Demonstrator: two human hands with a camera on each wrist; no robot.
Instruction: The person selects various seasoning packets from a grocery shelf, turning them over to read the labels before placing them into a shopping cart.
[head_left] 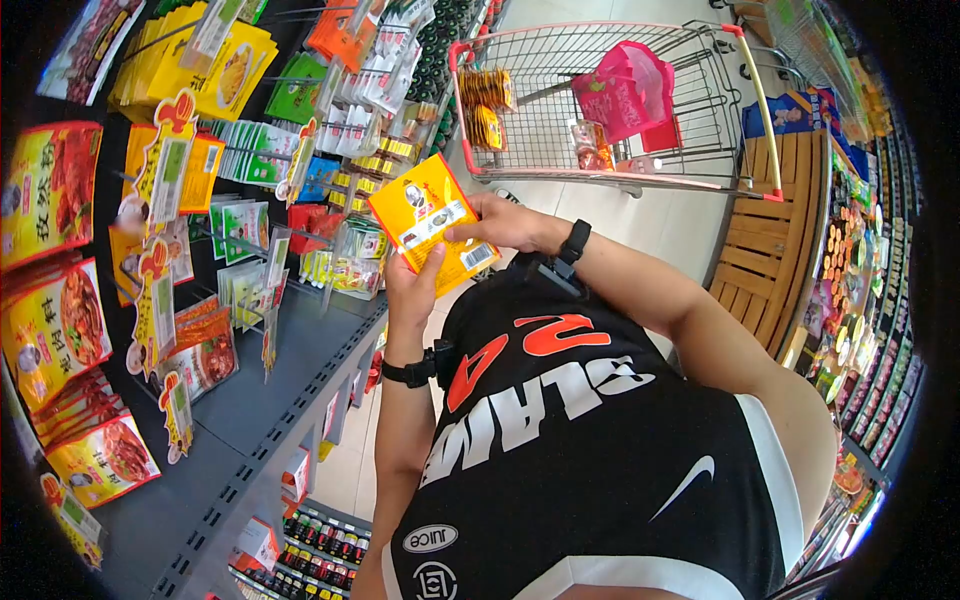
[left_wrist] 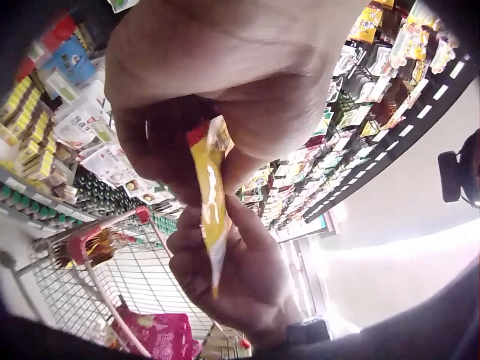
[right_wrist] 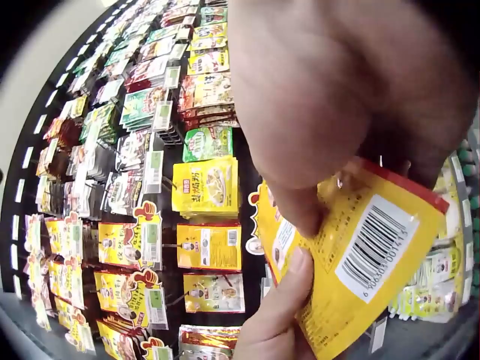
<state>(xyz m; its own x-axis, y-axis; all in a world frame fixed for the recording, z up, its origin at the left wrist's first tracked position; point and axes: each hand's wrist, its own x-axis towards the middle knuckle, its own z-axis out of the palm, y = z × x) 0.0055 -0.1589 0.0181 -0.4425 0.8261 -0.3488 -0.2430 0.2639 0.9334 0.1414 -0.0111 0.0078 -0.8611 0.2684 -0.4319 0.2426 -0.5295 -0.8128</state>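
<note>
Yellow packet [head_left: 432,222] sits between both hands at chest height, in front of a shelf [head_left: 250,400] hung with rows of similar seasoning packets. The left hand [head_left: 412,290] holds its lower edge from below, fingers curled up around it, and the right hand [head_left: 505,222] pinches the side near the barcode, thumb on the printed back. In the right wrist view the barcode [right_wrist: 373,247] faces the camera and the packet's red top edge shows; in the left wrist view the packet is seen edge-on, thin and flat, pinched between the fingers of both hands. The step in hand looks like checking the packet over, reading its back, before deciding where it goes. Any next move would call for one hand to let go while the other keeps a firm pinch, since the packet is light and slippery-looking. Behind the hands stands a shopping cart [head_left: 740,110] with a red-trimmed wire basket; in it lie a pink bag [head_left: 625,90], a few small orange-yellow packets [head_left: 487,100] near the front corner, and another small packet [head_left: 590,145].
</note>
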